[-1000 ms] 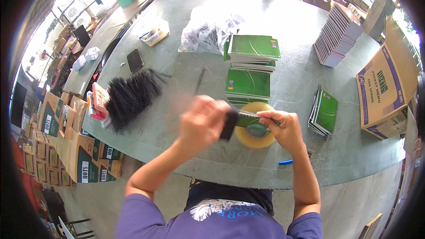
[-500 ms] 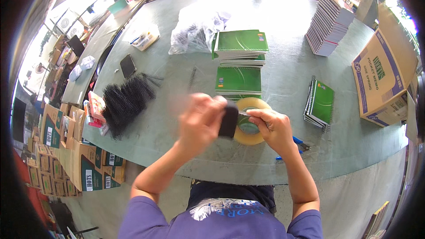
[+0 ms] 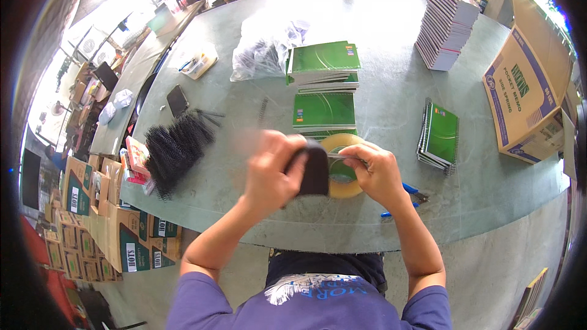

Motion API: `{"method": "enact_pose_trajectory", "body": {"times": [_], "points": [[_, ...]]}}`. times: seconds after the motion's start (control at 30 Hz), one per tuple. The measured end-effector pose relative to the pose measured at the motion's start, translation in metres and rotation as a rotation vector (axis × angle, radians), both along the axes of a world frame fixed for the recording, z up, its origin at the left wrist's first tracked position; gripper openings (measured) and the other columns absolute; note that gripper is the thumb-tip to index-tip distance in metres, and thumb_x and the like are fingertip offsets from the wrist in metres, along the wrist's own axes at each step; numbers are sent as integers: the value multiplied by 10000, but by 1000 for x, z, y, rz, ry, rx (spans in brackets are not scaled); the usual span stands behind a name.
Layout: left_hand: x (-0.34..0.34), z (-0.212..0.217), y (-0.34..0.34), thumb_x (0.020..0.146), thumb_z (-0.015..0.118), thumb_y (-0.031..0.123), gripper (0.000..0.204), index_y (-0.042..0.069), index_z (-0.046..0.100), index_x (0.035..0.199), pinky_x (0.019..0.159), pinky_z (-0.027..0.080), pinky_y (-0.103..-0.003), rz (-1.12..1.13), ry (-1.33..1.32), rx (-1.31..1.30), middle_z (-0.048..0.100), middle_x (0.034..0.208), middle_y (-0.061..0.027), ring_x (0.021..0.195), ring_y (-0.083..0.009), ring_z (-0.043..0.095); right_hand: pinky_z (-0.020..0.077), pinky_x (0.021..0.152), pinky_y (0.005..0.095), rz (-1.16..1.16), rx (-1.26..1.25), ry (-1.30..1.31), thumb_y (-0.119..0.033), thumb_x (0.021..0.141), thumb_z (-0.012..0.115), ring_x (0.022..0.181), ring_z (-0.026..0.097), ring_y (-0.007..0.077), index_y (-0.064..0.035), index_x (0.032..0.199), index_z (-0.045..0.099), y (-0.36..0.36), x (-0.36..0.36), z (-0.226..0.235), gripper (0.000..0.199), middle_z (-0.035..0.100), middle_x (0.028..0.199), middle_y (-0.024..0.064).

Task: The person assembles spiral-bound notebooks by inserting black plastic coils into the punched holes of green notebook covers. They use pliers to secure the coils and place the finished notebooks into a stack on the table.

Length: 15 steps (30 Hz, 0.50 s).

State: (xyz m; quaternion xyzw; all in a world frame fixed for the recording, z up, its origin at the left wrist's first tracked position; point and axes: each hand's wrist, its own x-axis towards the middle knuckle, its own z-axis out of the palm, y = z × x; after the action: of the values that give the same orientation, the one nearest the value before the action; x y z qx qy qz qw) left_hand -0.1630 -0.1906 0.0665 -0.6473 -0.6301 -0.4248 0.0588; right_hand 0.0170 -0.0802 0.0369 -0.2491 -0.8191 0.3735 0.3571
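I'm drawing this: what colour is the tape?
The tape is pale yellow, clearest in the head view.

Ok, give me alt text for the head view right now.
A person's blurred left hand is at a dark object while the right hand pinches a thin item over a yellowish tape roll on a grey-green table. Green spiral notebooks are stacked beyond, black coils lie left, and a cardboard box stands right.
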Motion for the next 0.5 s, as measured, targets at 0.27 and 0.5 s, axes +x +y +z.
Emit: {"method": "enact_pose_trajectory", "body": {"times": [0.27, 0.5], "points": [[-12, 30, -4, 735, 698, -27, 267, 32, 603, 978, 663, 489, -277, 125, -96, 185, 557, 926, -96, 823, -205, 549, 473, 679, 355, -175, 262, -102, -102, 792, 661, 773, 586, 247, -85, 868, 683, 2, -5, 3, 81, 662, 835, 51], [-4, 15, -1, 707, 710, -33, 280, 49, 638, 964, 678, 506, -331, -58, 124, 25, 552, 945, -73, 801, -230, 591, 454, 699, 333, -120, -12, -66, -118, 786, 695, 728, 571, 248, -61, 832, 701, -6, -2, 4, 74, 660, 769, 63]]}}
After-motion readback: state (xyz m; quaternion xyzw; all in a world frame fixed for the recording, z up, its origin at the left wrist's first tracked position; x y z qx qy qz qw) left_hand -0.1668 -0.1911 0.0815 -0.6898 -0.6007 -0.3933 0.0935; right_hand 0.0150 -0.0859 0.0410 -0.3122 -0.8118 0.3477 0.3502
